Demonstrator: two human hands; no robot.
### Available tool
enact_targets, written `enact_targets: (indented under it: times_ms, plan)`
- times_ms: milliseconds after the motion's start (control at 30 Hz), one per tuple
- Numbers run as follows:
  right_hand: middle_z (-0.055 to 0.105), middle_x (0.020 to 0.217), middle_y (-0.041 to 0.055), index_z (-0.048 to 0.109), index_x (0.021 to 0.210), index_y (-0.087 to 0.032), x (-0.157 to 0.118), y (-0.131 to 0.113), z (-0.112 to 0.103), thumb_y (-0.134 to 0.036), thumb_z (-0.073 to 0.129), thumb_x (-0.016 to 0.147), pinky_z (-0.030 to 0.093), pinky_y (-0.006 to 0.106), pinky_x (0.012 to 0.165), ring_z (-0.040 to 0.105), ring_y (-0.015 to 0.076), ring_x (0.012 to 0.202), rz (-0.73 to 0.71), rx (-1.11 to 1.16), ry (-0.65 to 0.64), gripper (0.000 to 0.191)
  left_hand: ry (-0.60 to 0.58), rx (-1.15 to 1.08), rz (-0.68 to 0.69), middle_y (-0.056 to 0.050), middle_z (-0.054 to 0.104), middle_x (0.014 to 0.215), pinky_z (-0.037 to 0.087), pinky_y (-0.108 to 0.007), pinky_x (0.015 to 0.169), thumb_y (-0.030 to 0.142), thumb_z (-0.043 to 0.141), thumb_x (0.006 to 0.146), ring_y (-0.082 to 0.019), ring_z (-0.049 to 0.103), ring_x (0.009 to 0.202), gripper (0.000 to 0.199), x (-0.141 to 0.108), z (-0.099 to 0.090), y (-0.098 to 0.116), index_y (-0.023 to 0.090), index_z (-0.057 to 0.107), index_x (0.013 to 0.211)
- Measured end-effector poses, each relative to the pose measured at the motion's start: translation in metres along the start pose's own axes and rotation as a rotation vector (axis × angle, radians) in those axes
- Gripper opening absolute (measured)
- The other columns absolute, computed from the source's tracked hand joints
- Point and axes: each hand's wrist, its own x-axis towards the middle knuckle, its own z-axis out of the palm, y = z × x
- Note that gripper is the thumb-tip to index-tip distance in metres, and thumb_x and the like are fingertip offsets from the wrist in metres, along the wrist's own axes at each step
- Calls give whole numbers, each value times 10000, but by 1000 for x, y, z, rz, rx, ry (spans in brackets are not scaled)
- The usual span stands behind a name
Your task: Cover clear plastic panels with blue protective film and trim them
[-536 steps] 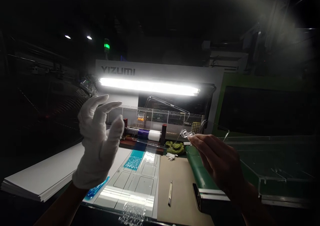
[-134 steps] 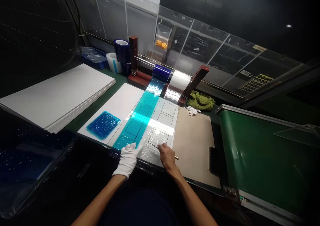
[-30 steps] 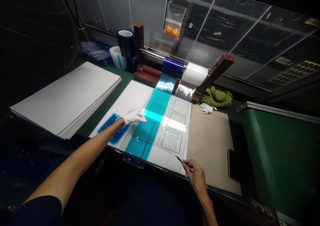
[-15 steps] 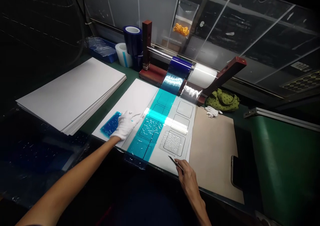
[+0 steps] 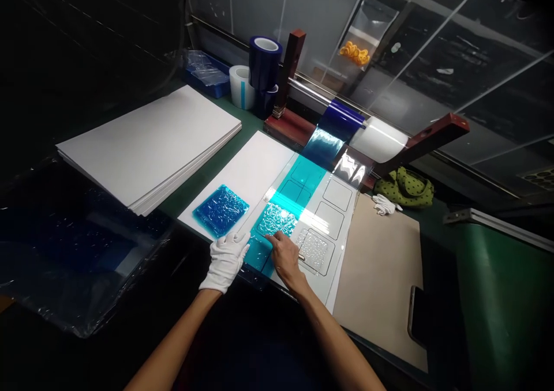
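Observation:
My left hand (image 5: pixel 225 258), in a white glove, rests at the front edge of the white sheet (image 5: pixel 255 166), just below a stack of bubbly blue film squares (image 5: pixel 221 209). Its fingers are bunched together, and what they hold, if anything, is hidden. The bare right hand (image 5: pixel 285 258) is closed on a slim craft knife (image 5: pixel 302 257). One end pokes out behind the hand; the tip is over the teal film strip (image 5: pixel 262 252). Beside the strip lies a template with rounded square outlines (image 5: pixel 329 218), with clear film squares (image 5: pixel 314 249) near its front.
A wooden stand (image 5: pixel 289 128) carries a blue film roll (image 5: pixel 344 114) and a clear one (image 5: pixel 381 139). Left is a stack of white sheets (image 5: pixel 151 140). Spare rolls (image 5: pixel 265 62) stand behind. To the right are brown card (image 5: pixel 381 264), a phone (image 5: pixel 418 316) and a white glove (image 5: pixel 385 205).
My left hand has drawn back toward the front edge, uncovering the blue squares. My right hand has moved left with the knife, from the template's front onto the teal strip. The view has shifted.

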Motion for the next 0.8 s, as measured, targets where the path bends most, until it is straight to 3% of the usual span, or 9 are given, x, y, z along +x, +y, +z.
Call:
enact_targets:
  times_ms: [233, 367, 433, 600, 800]
  plan:
    - [591, 993, 29, 588, 1188, -320, 22, -18, 6, -224, 307, 983, 310, 237, 588, 543, 159, 879, -54, -19, -18, 361, 103, 25, -290, -176, 559, 1130, 382, -456, 736, 492, 421, 869, -314, 517, 886, 537, -24, -13, -6, 202, 495, 1314]
    - [594, 973, 32, 616, 1142, -310, 27, -22, 8, -249, 304, 985, 306, 239, 590, 544, 169, 882, -56, -18, -30, 355, 63, -373, -732, -175, 478, 1226, 334, -527, 883, 567, 542, 767, -380, 449, 1075, 641, -48, -18, -9, 191, 503, 1284]
    - [594, 977, 33, 615, 1142, -313, 26, -21, 8, -243, 306, 982, 306, 242, 592, 541, 173, 886, -54, -20, -34, 355, 28, -563, -860, -172, 504, 1185, 356, -501, 899, 602, 586, 711, -364, 459, 1090, 669, -59, -14, -10, 160, 540, 1212]
    - [587, 1018, 34, 606, 1161, -330, 16, -9, 8, -223, 316, 974, 313, 249, 599, 538, 176, 905, -37, -31, -50, 361, -116, -954, -935, -86, 632, 994, 449, -333, 773, 657, 542, 719, -212, 577, 870, 598, -75, -3, -7, 177, 597, 1070]
    - [594, 1007, 33, 634, 1110, -321, -11, 19, 3, -183, 343, 957, 294, 249, 570, 556, 172, 890, 26, -72, -76, 357, -187, -1187, -978, -3, 563, 742, 388, -287, 713, 641, 630, 657, -142, 464, 711, 533, -73, 0, 1, 202, 682, 954]
